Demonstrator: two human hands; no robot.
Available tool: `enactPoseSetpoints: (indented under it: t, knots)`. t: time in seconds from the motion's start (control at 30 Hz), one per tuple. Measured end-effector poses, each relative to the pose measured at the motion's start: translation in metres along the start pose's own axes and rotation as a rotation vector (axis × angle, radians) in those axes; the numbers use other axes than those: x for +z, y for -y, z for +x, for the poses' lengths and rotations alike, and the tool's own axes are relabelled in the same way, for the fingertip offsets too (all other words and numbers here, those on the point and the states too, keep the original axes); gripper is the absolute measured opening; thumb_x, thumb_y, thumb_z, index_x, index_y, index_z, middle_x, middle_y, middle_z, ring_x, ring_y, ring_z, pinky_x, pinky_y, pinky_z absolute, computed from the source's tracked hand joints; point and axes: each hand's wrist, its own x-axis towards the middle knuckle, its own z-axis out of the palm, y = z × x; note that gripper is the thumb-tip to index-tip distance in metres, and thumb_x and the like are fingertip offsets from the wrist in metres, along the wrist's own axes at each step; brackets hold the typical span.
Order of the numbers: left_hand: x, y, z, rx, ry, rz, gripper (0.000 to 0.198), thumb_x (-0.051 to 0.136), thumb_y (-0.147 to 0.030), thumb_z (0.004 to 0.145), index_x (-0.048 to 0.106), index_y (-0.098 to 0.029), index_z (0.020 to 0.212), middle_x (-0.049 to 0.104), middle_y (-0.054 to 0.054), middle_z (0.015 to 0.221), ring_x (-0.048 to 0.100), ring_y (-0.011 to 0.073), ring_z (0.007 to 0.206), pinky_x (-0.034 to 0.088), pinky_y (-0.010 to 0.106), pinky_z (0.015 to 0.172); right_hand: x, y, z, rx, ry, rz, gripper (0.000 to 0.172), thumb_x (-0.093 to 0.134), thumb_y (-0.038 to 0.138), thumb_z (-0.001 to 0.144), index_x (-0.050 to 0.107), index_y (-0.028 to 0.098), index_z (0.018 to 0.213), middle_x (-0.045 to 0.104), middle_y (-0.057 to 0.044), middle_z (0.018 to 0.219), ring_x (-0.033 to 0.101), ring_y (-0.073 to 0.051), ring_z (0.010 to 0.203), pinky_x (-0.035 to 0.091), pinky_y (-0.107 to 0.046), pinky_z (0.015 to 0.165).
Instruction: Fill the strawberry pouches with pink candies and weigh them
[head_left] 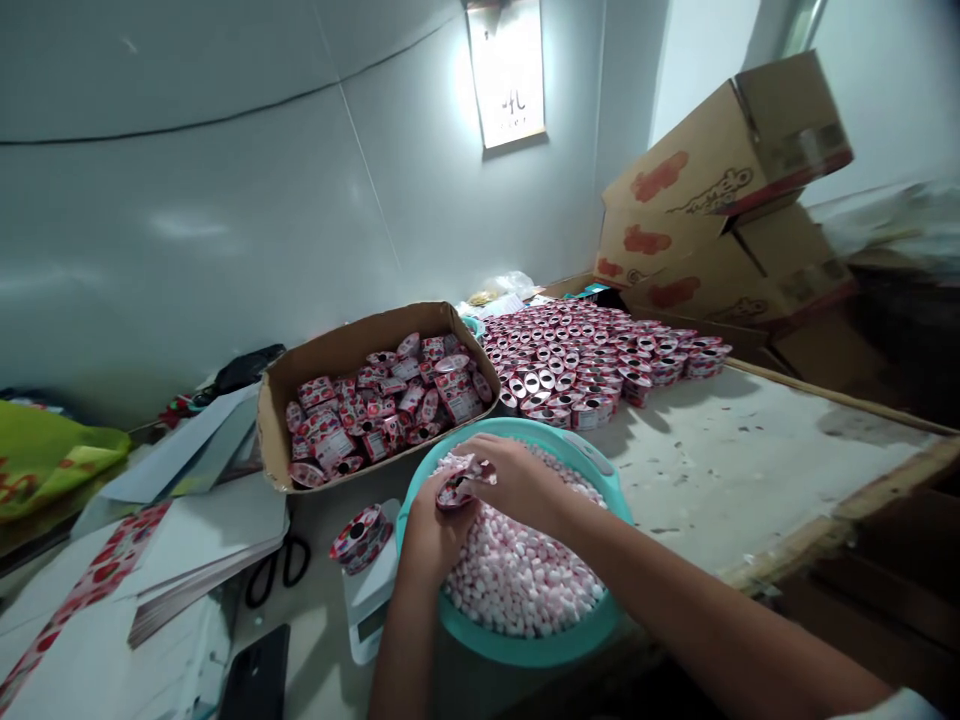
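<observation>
My left hand (435,525) is wrapped round a small red printed packet (450,497) and holds it over the turquoise basin (525,652), with its opening facing up. My right hand (510,475) is at that opening, its fingers closed on some small pink and white candies (480,470). Loose candies (525,575) of the same kind fill much of the basin. Left of the basin, another red printed packet (361,540) sits on a white scale (371,610). My fingertips partly hide the held packet.
A cardboard box (277,430) full of closed packets stands behind the basin. Many upright packets with open tops (570,350) crowd the table to its right. Scissors (277,570), a black phone (256,675) and paper stacks (202,550) lie left. Cartons (697,190) rise behind.
</observation>
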Motion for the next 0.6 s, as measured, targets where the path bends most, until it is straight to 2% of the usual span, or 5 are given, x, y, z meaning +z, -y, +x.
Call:
enactPoseSetpoints:
  t: [0.13, 0.2, 0.37, 0.47, 0.6]
  knots:
    - [0.001, -0.002, 0.000, -0.047, 0.003, -0.011, 0.044, 0.075, -0.029, 0.076, 0.067, -0.018, 0.118, 0.071, 0.011, 0.120, 0.067, 0.0271, 0.112, 0.052, 0.039, 0.100, -0.003, -0.011, -0.007, -0.103, -0.085, 0.076, 0.025, 0.064, 0.020, 0.088, 0.068, 0.020, 0.113, 0.071, -0.009, 0.113, 0.067, -0.020, 0.097, 0.054, -0.034, 0.085]
    - [0.002, -0.003, 0.000, -0.067, -0.011, -0.007, 0.042, 0.075, -0.027, 0.075, 0.068, -0.018, 0.116, 0.071, 0.010, 0.120, 0.067, 0.0263, 0.112, 0.051, 0.038, 0.100, -0.004, -0.022, -0.010, -0.068, -0.120, 0.068, 0.019, 0.057, 0.024, 0.094, 0.069, 0.020, 0.109, 0.072, -0.009, 0.108, 0.067, -0.021, 0.099, 0.054, -0.036, 0.086]
    - [0.004, -0.004, 0.000, -0.071, -0.013, 0.009, 0.041, 0.076, -0.030, 0.076, 0.069, -0.018, 0.115, 0.072, 0.010, 0.118, 0.068, 0.0260, 0.111, 0.051, 0.038, 0.101, -0.002, -0.052, -0.010, 0.125, -0.122, 0.010, 0.022, 0.051, 0.016, 0.092, 0.071, 0.020, 0.100, 0.073, -0.008, 0.102, 0.068, -0.021, 0.094, 0.055, -0.037, 0.082]
    - [0.004, -0.003, 0.000, -0.073, -0.010, 0.004, 0.041, 0.076, -0.029, 0.077, 0.068, -0.018, 0.115, 0.071, 0.010, 0.119, 0.067, 0.0263, 0.112, 0.050, 0.039, 0.102, -0.001, -0.054, -0.010, 0.107, -0.116, 0.033, 0.017, 0.055, 0.021, 0.092, 0.071, 0.021, 0.099, 0.072, -0.006, 0.100, 0.068, -0.019, 0.091, 0.055, -0.033, 0.080]
    - [0.003, -0.003, 0.001, -0.083, -0.005, 0.000, 0.042, 0.076, -0.029, 0.076, 0.068, -0.019, 0.116, 0.071, 0.010, 0.120, 0.067, 0.0265, 0.112, 0.051, 0.038, 0.100, 0.001, -0.043, -0.013, -0.017, -0.048, 0.008, 0.014, 0.061, 0.022, 0.091, 0.073, 0.021, 0.098, 0.070, -0.007, 0.103, 0.066, -0.019, 0.092, 0.054, -0.033, 0.082]
